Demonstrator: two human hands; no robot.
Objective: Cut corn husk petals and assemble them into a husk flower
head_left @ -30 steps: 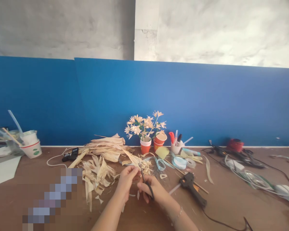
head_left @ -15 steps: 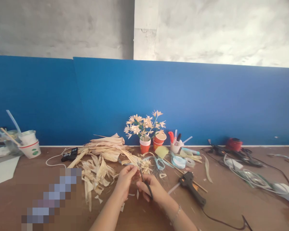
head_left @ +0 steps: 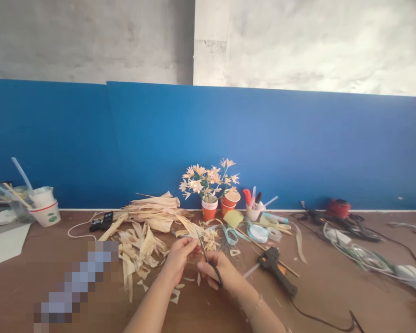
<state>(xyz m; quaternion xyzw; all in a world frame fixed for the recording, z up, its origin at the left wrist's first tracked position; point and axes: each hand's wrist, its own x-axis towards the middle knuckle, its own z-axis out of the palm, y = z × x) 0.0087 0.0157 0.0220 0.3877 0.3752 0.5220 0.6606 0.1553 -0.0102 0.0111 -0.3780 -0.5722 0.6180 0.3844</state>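
My right hand (head_left: 220,272) grips black-handled scissors (head_left: 208,259), blades pointing up and away toward my left hand. My left hand (head_left: 178,258) pinches a small piece of dried husk at its fingertips, right against the blades; the piece itself is mostly hidden by my fingers. Both hands hover just above the brown table (head_left: 333,296), in front of a heap of pale dried husks (head_left: 149,226). Small husk cuttings (head_left: 175,296) lie on the table under my hands.
A black glue gun (head_left: 275,268) with its cord lies right of my hands. Behind stand orange cups with husk flowers (head_left: 210,182), a pen cup (head_left: 253,208), tape rolls (head_left: 258,232). Cables and a red object (head_left: 338,208) lie far right; white cups (head_left: 45,208) far left.
Both hands have kept almost the same place, shifting slightly. One more husk cutting now lies on the table below my left hand.
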